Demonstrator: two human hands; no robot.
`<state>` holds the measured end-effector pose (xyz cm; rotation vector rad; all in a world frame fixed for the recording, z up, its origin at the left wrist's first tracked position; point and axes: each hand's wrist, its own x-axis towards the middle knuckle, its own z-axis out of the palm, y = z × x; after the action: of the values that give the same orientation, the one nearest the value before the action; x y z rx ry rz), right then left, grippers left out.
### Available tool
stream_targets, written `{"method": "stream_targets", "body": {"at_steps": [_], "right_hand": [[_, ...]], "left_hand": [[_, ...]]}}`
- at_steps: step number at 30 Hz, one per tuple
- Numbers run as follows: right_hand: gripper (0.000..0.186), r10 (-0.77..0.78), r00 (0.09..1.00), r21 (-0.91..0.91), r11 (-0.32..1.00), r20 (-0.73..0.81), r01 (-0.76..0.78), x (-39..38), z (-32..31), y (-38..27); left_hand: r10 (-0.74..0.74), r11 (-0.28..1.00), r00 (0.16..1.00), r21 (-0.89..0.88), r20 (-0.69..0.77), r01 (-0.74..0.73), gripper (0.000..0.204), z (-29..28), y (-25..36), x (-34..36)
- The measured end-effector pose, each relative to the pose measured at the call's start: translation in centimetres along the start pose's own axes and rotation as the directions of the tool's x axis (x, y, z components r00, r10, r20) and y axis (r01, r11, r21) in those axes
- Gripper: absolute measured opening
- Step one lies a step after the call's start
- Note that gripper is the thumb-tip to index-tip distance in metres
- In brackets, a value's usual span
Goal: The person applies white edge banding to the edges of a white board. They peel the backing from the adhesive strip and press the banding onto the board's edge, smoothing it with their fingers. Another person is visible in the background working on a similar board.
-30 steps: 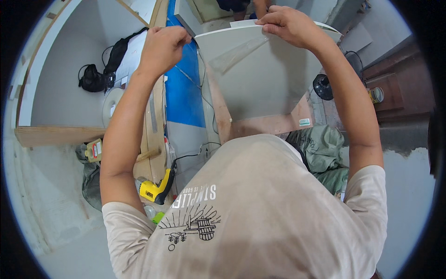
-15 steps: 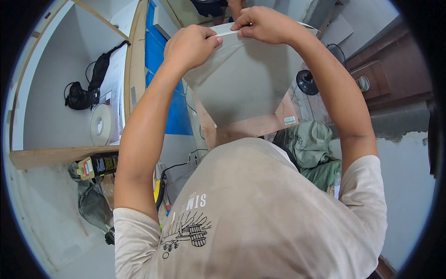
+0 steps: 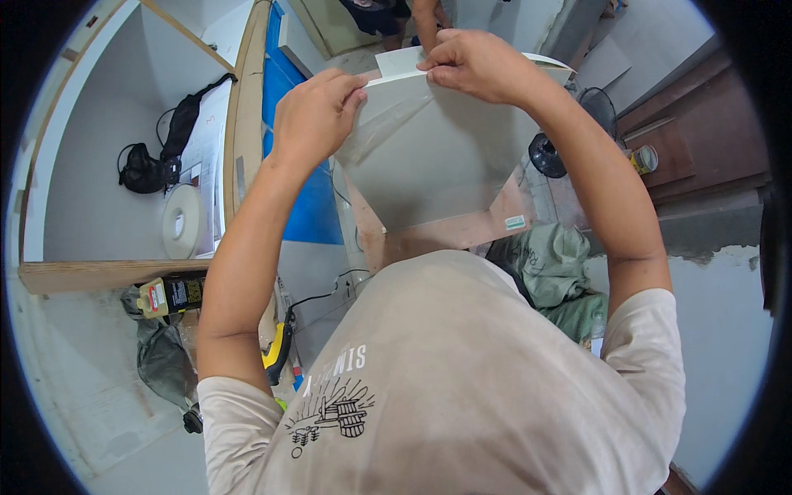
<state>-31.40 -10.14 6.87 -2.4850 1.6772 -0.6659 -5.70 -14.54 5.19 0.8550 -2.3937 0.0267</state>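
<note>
A smooth grey panel point(image 3: 450, 157) is in front of me, with a wrinkled piece of clear film point(image 3: 386, 132) on its left part. Along its far edge runs a narrow white strip point(image 3: 398, 77). My left hand point(image 3: 318, 111) is closed, thumb and fingers pinching the strip's left end at the panel's far left corner. Farther right, my right hand point(image 3: 478, 68) pinches the same strip near the middle of the edge. A white flap point(image 3: 402, 61) stands out beyond the strip, between the hands. My fingers partly hide what they grip.
Beneath the panel lies a pinkish board point(image 3: 429, 233). An open cabinet point(image 3: 99, 165) at left holds a tape roll point(image 3: 182, 221) and a black strap point(image 3: 176, 132). Green sacks point(image 3: 540, 260) lie right, beyond them a black fan point(image 3: 548, 155). Another person's legs point(image 3: 384, 21) show at the far side.
My left hand has slid left along the edge, away from my right hand, which stays pinched. More of the white strip and flap now shows between them.
</note>
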Motion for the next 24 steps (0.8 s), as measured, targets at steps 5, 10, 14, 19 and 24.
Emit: {"method": "stream_targets", "body": {"at_steps": [5,10,14,19,24], "right_hand": [[0.025,0.036,0.998,0.008,0.999,0.055,-0.037,0.3,-0.2,-0.1],[0.024,-0.019,1.000,-0.031,0.999,0.024,0.020,0.5,0.0,0.2],[0.023,-0.051,0.999,-0.014,0.999,0.014,0.051,0.0,-0.3,-0.1],[0.024,-0.071,0.997,-0.027,0.997,0.032,0.071,-1.6,-1.0,-1.5],[0.025,-0.089,0.996,-0.032,0.996,-0.012,0.088,-5.1,-1.8,-4.2]], "left_hand": [[0.145,0.989,0.975,0.046,-0.169,-0.139,0.013,1.1,-0.3,-0.8],[0.287,0.958,0.934,0.081,-0.212,-0.276,0.014,1.0,-1.4,-0.4],[0.149,0.989,0.987,-0.001,-0.060,-0.149,0.015,-0.5,-1.6,-1.0],[-0.114,0.916,0.993,-0.389,-0.018,0.098,0.012,-1.5,-1.0,-3.3],[-0.156,0.794,0.988,-0.596,-0.013,0.118,0.015,-1.8,1.3,-5.6]]}}
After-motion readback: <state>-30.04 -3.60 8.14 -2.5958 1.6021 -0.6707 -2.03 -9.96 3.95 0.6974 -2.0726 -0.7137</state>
